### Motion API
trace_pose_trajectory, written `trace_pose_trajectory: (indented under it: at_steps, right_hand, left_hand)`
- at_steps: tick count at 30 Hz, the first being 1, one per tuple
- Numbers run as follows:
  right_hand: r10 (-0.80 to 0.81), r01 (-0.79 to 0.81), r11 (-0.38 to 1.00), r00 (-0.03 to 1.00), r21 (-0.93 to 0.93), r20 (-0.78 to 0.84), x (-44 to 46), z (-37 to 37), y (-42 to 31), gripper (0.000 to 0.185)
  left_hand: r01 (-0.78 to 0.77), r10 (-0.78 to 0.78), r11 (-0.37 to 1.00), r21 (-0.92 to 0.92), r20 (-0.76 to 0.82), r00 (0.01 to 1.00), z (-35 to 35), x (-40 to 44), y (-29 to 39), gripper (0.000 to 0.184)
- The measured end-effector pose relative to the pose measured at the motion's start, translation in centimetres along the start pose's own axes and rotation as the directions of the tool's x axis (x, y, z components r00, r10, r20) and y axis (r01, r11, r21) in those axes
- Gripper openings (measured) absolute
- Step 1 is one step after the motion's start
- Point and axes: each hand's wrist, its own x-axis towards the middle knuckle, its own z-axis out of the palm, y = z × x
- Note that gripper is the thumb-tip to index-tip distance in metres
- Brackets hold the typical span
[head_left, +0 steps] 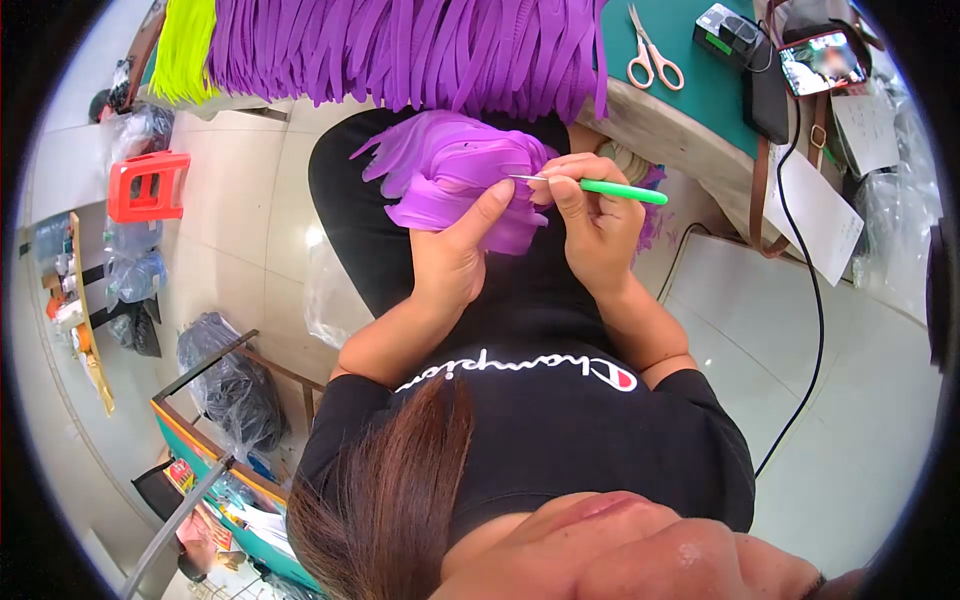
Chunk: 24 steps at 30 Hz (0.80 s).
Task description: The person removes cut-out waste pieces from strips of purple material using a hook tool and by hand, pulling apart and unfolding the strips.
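Observation:
My left hand (452, 255) is closed on a bundle of thin, glossy purple strips (440, 185), thumb on top and the other fingers hidden beneath. The bundle fans out over my lap. In my right hand (600, 225) is a slim tool with a green handle (625, 191) and a thin, pointed metal tip. That tip reaches left to the purple material, close to my left thumb; whether it pierces or only touches cannot be made out. My right fingertips pinch the tool near its metal end, beside the bundle's right edge.
Many purple strips (400, 50) hang over the edge of the green-topped table (690, 110), beside yellow-green strips (185, 50). Scissors (652, 62), a black box (730, 35) and a phone (822, 64) lie at the right. A black cable (818, 300) runs down. A red stool (148, 187) stands left.

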Motion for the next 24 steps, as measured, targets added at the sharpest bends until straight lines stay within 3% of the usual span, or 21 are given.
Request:
trace_pose_trajectory:
  at_steps: [4,7,10,11,14,15,24]
  right_hand:
    - [-0.194,0.196,0.94,0.98,-0.279,0.035,0.4,-0.4,0.1,0.007]
    - [-0.349,0.296,0.848,0.936,-0.44,-0.044,1.1,-0.6,0.3,0.007]
    - [-0.233,0.189,0.916,0.969,-0.353,-0.084,1.7,-0.9,0.6,0.007]
    - [-0.076,0.066,0.986,0.995,-0.155,-0.062,1.7,-0.9,0.3,0.008]
    - [0.127,-0.128,0.975,0.992,0.181,0.015,1.5,-1.5,-0.4,0.009]
    - [0.064,-0.065,0.987,0.998,0.147,0.011,1.3,-1.6,-0.2,0.009]
    - [-0.006,0.005,1.0,0.999,0.03,0.036,0.4,-0.7,0.2,0.006]
  left_hand:
    - [0.012,-0.012,1.0,0.026,-0.001,1.0,-0.1,0.1,0.0,0.035]
    - [0.063,-0.064,0.998,0.032,0.028,0.998,0.2,-0.1,0.5,0.037]
    - [0.069,-0.07,0.997,0.034,0.043,0.997,0.2,-0.2,0.6,0.04]
    - [0.061,-0.062,0.998,0.023,0.039,0.997,0.0,0.0,0.6,0.041]
    - [0.038,-0.038,0.999,-0.003,0.02,0.999,0.0,0.2,0.7,0.044]
    - [0.031,-0.031,0.999,-0.013,0.011,0.999,0.0,0.3,0.7,0.045]
    - [0.024,-0.024,1.0,0.011,-0.007,1.0,-0.2,0.3,0.1,0.043]
